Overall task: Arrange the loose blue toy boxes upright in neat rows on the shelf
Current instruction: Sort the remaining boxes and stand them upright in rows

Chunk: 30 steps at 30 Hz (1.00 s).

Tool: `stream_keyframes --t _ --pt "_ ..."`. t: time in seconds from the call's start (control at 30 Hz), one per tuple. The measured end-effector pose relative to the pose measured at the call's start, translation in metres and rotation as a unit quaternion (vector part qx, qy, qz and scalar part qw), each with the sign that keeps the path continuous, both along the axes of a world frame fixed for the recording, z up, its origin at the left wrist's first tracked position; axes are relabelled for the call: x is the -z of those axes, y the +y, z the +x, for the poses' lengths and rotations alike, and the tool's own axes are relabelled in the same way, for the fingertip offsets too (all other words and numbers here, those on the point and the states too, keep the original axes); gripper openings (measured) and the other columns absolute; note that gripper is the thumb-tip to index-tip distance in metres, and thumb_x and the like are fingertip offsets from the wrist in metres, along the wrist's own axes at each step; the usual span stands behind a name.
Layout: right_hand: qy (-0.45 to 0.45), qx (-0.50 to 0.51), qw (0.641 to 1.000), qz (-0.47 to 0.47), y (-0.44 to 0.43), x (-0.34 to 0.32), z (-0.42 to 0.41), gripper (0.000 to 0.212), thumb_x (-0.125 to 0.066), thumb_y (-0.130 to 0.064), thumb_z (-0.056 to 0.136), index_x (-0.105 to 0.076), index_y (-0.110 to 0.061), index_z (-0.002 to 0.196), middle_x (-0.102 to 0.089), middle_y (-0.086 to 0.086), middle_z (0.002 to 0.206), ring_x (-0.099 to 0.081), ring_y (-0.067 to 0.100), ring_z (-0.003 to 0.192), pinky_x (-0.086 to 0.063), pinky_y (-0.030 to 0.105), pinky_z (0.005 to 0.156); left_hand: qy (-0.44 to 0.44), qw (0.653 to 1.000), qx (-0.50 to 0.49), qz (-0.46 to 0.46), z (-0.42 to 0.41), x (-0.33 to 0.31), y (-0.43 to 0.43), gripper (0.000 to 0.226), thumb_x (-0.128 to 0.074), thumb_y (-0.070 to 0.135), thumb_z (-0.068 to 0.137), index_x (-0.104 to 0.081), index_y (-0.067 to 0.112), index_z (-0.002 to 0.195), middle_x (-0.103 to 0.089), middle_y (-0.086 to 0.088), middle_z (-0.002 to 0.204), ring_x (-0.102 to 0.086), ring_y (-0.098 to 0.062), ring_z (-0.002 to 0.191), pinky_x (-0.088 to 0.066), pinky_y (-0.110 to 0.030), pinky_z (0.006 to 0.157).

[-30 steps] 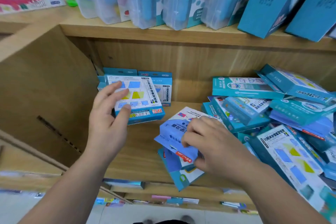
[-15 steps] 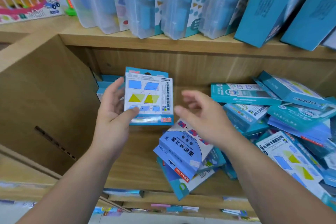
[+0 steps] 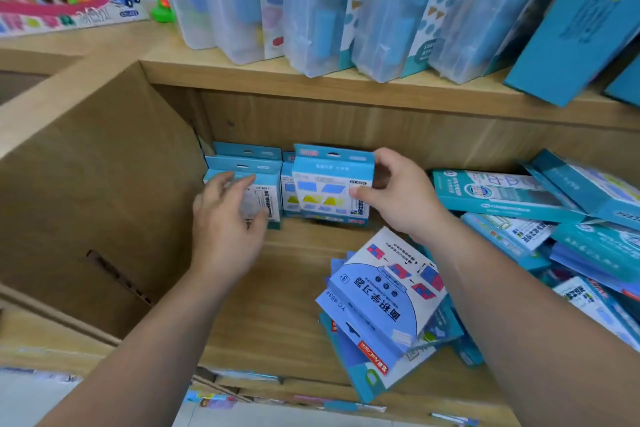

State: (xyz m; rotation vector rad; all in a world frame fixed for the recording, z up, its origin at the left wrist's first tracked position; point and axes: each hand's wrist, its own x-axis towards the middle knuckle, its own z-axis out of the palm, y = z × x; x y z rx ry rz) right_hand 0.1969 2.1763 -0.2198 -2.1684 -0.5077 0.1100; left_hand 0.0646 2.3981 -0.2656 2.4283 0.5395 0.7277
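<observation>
Firstly, right hand (image 3: pixel 398 204): I see it pinching the upright box (image 3: pixel 332 184) at its right edge, with the thumb on the printed front and the other fingers curled behind the top right corner. The grasp is narrow, only as wide as the box is thick.
Upright box: it stands on its bottom edge at the back of the shelf (image 3: pixel 277 305), hang-tab up and face toward me. It is just beside the left column and in front of another box (image 3: pixel 286 191), of which only a strip shows.
Why this hold: I judge that a pinch at the edge holds the box vertical for lining it up, and leaves its left side free to meet the neighbour.
Left hand (image 3: pixel 228 218): it is released, fingers spread and nearly straight before the front-left box (image 3: pixel 270 204), and it grasps nothing. It is blurred, so I cannot tell if the fingertips press the box or only hover.
Why there: probably it steadies the left column, so that nothing tips when a box comes beside it.
Left column (image 3: pixel 244 163): the boxes stand one behind another against the side wall (image 3: pixel 104 201), all upright, tabs up.
Flat stack (image 3: pixel 388 291): these boxes lie face up near the front of the shelf, under my right wrist. The lowest one reaches over the front edge, and none is arranged yet.
Loose heap (image 3: pixel 519 198): on the right of the shelf many boxes lie tilted and crossed, so I judge most of the task is left.
</observation>
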Motion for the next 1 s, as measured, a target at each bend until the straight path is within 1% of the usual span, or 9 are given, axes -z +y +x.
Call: stream_keyframes --t 0.1,0.23,0.33,0.4,0.5,0.6,0.63,0.8,1.0 --pt "-0.039 0.005 0.995 -0.089 0.012 0.004 -0.005 0.031 -0.084 -0.027 0.079 -0.063 -0.027 0.102 -0.053 -0.006 0.1 -0.061 0.012 0.088 -0.046 0.026 0.077 0.087 0.996 0.004 0.032 0.004 0.006 0.001 0.059 -0.072 0.028 0.087 -0.055 0.023 0.143 -0.037 -0.007 0.156 -0.036 -0.037 0.134 -0.034 -0.045 0.111" --pt "-0.024 0.004 0.985 -0.171 0.021 0.008 -0.005 0.034 -0.08 -0.03 0.083 -0.061 -0.027 0.111 -0.071 -0.005 0.109 -0.067 0.015 0.095 -0.054 0.03 0.074 0.118 0.991 0.004 0.059 0.008 0.005 0.001 0.067 -0.07 0.041 0.089 -0.044 0.03 0.15 -0.031 0.002 0.159 -0.031 -0.029 0.139 -0.035 -0.044 0.113" --pt "0.011 0.019 0.977 -0.21 0.026 0.012 -0.001 0.039 -0.083 -0.036 0.078 -0.064 -0.024 0.109 -0.073 -0.005 0.107 -0.069 0.014 0.09 -0.057 0.031 0.072 0.105 0.992 0.002 0.063 0.01 0.005 0.002 0.066 -0.073 0.044 0.086 -0.049 0.029 0.145 -0.037 0.0 0.155 -0.034 -0.031 0.137 -0.037 -0.045 0.111" --pt "0.039 0.021 0.979 -0.2 0.031 0.017 0.001 0.042 -0.084 -0.038 0.077 -0.064 -0.022 0.109 -0.074 -0.005 0.105 -0.07 0.013 0.09 -0.059 0.034 0.075 0.093 0.994 0.002 0.065 0.012 0.006 0.004 0.063 -0.074 0.047 0.084 -0.054 0.028 0.141 -0.04 -0.001 0.152 -0.035 -0.031 0.135 -0.038 -0.046 0.108" --pt "0.08 0.05 0.982 -0.166 0.039 0.022 0.005 0.048 -0.084 -0.037 0.078 -0.053 -0.016 0.108 -0.072 -0.001 0.097 -0.072 0.017 0.085 -0.061 0.039 0.074 0.081 0.994 -0.002 0.077 0.018 0.006 0.007 0.058 -0.075 0.05 0.082 -0.061 0.025 0.132 -0.045 -0.005 0.147 -0.04 -0.033 0.13 -0.042 -0.046 0.104" --pt "0.111 0.06 0.982 -0.143 0.041 0.025 0.009 0.069 -0.087 -0.039 0.075 -0.045 -0.018 0.127 -0.073 0.0 0.105 -0.074 0.018 0.087 -0.063 0.041 0.077 0.076 0.995 0.002 0.066 0.026 0.005 0.011 0.051 -0.078 0.043 0.082 -0.063 0.023 0.126 -0.046 -0.008 0.143 -0.046 -0.033 0.127 -0.048 -0.046 0.102" --pt "0.115 0.054 0.981 -0.145 0.041 0.026 0.011 0.07 -0.086 -0.039 0.076 -0.046 -0.02 0.13 -0.073 0.0 0.106 -0.074 0.017 0.087 -0.063 0.041 0.077 0.071 0.996 0.004 0.058 0.029 0.005 0.012 0.049 -0.079 0.04 0.082 -0.063 0.022 0.125 -0.045 -0.008 0.142 -0.048 -0.032 0.126 -0.049 -0.046 0.101" --pt "0.117 0.011 0.981 -0.154 0.042 0.025 0.014 0.045 -0.081 -0.037 0.083 -0.062 -0.023 0.121 -0.075 -0.004 0.107 -0.074 0.014 0.087 -0.062 0.041 0.081 0.041 0.999 -0.002 0.016 0.037 0.006 0.008 0.039 -0.078 0.028 0.085 -0.063 0.019 0.12 -0.043 -0.007 0.138 -0.052 -0.029 0.125 -0.057 -0.046 0.093" --pt "0.115 0.007 0.979 -0.165 0.042 0.021 0.012 0.042 -0.078 -0.038 0.085 -0.062 -0.025 0.122 -0.075 -0.005 0.104 -0.073 0.012 0.085 -0.06 0.039 0.083 0.037 0.999 0.0 0.023 0.039 0.01 0.009 0.032 -0.077 0.026 0.086 -0.065 0.015 0.114 -0.046 -0.008 0.138 -0.055 -0.03 0.122 -0.06 -0.047 0.086"
